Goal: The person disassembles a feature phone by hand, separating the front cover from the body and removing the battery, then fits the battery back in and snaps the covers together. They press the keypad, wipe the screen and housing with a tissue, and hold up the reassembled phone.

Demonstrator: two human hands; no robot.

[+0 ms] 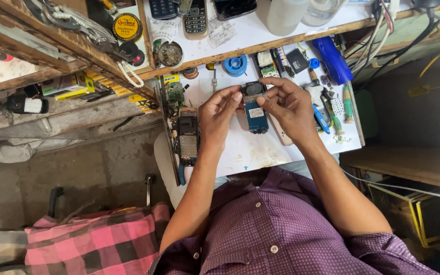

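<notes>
The person is holding a small opened phone [255, 108] up over the white counter [260, 150], with both hands closing in on its top end. The left hand [219, 114] is gripping the phone's left edge, its fingers [234, 97] curling tight against the casing near the round part at the top. The right hand [290, 104] is meeting it from the other side, its fingers [264, 100] pinching the upper right corner of the same phone. The phone's blue inner body is hanging below the fingers, just above the counter surface.

Just beside the left wrist, another stripped phone [188, 133] is lying flat at the counter's left edge. A blue roll of solder wire [235, 65] is sitting beyond the hands, and a screwdriver with a green handle [348, 103] is lying near the right hand. On the shelf [301, 33] above, a keypad phone [195, 19] is resting face up.
</notes>
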